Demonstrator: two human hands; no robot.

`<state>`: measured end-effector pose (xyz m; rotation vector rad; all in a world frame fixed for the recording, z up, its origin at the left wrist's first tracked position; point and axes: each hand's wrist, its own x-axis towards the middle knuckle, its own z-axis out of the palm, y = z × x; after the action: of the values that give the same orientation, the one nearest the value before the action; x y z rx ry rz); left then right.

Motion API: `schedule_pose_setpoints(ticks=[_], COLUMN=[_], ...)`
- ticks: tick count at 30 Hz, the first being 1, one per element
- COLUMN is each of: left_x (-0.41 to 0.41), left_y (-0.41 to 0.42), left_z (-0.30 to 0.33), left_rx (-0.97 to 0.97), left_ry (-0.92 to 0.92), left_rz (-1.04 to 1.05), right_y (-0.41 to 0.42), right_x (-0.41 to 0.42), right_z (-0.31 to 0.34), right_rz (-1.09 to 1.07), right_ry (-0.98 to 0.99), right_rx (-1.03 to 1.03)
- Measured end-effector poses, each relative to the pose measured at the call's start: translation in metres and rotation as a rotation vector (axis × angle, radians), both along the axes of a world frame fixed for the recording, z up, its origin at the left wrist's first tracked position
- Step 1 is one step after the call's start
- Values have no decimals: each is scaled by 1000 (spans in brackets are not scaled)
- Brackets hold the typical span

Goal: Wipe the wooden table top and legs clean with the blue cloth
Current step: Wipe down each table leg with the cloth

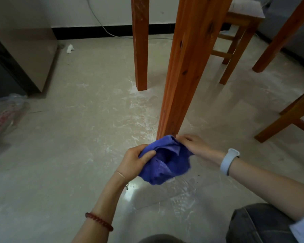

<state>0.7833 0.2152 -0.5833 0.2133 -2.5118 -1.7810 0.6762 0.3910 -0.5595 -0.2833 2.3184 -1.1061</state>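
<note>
Blue cloth [165, 162] bunched, held low above the floor [77, 137], at the foot of the nearest wooden table leg [184, 67]; its top edge meets the leg base. Left hand [135, 162] grips the cloth's left side, fingers curled into the folds. Right hand [195, 146] pinches the upper right edge, fingertips just beside the leg. Second table leg [140, 44] stands behind. Wooden stool [239, 37] further back right. White dusty smears on the floor around both legs

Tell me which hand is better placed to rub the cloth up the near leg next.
Right, probably. The right hand pinches the blue cloth beside the near leg's foot; the left hand grips it farther away.
</note>
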Motion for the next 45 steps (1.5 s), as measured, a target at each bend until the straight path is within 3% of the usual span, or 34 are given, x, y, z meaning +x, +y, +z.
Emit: schedule_pose_setpoints(ticks=[3, 7, 11, 14, 16, 19, 23, 26, 28, 30, 35, 37, 39, 42, 45], left_x=[3, 4, 2, 0, -2, -8, -10, -2, 4, 11, 33, 40, 45, 44, 33], left_y=[-9, -16, -17, -21, -25, -40, -68, -88, -103, -115, -134, -147, -159, -179, -190], left_z=[12, 22, 30, 34, 35, 32, 23, 16, 4, -6, -4, 0, 10, 31, 52], left_rx=[-7, -262, -187, 20, 203, 382, 530, 1036, 1290, 1365, 1492, 1454, 1261, 725, 230], left_ry=[-68, -45, -37, -7, -15, -47, -271, -465, -444, -341, -124, -95, -111, -69, -8], left_rz=[-32, -87, 8, 127, 194, 327, 486, 343, 342, 415, 580, 642, 677, 691, 625], right_y=[3, -5, -14, -20, -30, -45, -60, -81, -102, -127, -187, -205, -222, -247, -269], right_x=[4, 8, 12, 15, 18, 13, 7, 11, 11, 11, 18, 22, 22, 13, 2], right_z=[5, 7, 5, 5, 4, 6, 10, 9, 8, 7, 7, 18, 35, 61, 84], right_rz=[122, 264, 314, 431, 464, 310, 282, 265, 169, 90, -24, 47, 206, 506, 661], right_ry=[-74, -172, -21, 71, -17, -251, -360, -182, -31, 3, -188, -177, -32, 253, 419], right_rx=[-162, -269, -220, -203, -273, -390, -452, -390, -387, -397, -446, -375, -196, 153, 291])
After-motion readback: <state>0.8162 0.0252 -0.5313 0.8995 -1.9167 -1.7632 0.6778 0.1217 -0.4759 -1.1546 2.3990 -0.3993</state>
